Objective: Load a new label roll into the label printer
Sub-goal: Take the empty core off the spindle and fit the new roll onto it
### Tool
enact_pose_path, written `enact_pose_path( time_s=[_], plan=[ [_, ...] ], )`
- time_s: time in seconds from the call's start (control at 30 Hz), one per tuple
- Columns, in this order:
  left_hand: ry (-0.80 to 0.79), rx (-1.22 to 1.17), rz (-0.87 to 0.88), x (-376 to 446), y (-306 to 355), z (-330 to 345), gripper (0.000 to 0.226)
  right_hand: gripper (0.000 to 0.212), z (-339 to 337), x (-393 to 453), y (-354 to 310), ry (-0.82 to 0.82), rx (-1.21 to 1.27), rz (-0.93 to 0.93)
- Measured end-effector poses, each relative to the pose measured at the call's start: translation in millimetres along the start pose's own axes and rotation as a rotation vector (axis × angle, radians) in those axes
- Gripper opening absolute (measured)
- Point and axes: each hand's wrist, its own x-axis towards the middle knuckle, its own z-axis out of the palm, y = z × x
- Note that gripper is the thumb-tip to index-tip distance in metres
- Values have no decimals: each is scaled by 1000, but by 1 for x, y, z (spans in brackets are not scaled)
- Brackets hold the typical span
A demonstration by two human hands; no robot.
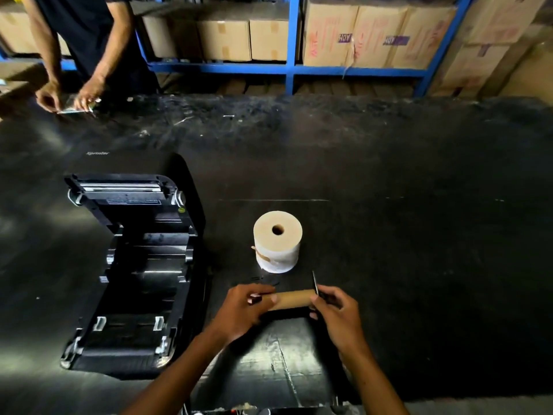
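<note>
The black label printer lies on the left of the table with its lid swung open and its roll bay showing no roll. A full white label roll stands on end mid-table, a strip of tape on its side. In front of it I hold an empty brown cardboard core on a black spindle, lying sideways. My left hand grips its left end. My right hand grips the right end, where a thin black flange sticks up.
Another person stands at the far left of the table, handling a small packet. Blue shelving with cardboard boxes lines the back. The dark table stretches out to the right.
</note>
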Motion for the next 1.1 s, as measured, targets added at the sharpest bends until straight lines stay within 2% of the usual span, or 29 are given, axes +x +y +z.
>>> enact_pose_path(
  time_s=[0.07, 0.23, 0.47, 0.53, 0.63, 0.73, 0.83, 0.9, 1.0, 1.1],
  plan=[
    [-24, 14, -40, -3, -1, -2, 19, 15, -2, 3, -4, -8, -4, 14],
    [128, 6, -46, -3, -15, -24, 14, 14, -27, 19, -14, 138, -64, -22],
    [268, -44, -74, 6, -27, -27, 13, 16, -41, 27, -8, 207, -264, -33],
    [314, -52, -79, 6, -31, -26, 12, 16, -44, 26, -5, 181, -311, -33],
    [241, 28, -34, 5, -31, -13, 12, 15, -33, 20, 0, 70, -373, -30],
    [180, 98, -16, 1, -37, 3, 15, 25, -8, 10, 7, -10, -418, -37],
    [165, 119, -14, -1, -43, 6, 17, 16, 6, 4, 12, 3, -493, -61],
    [141, 130, -14, 1, -41, 4, 18, 20, 6, 4, 10, 12, -565, -54],
    [199, 17, -36, 13, -30, -2, 16, 36, 2, 10, -8, 21, -579, -43],
    [269, -221, -150, 36, -7, -13, 17, 44, 13, 22, -43, 64, -556, -186]
  ],
)
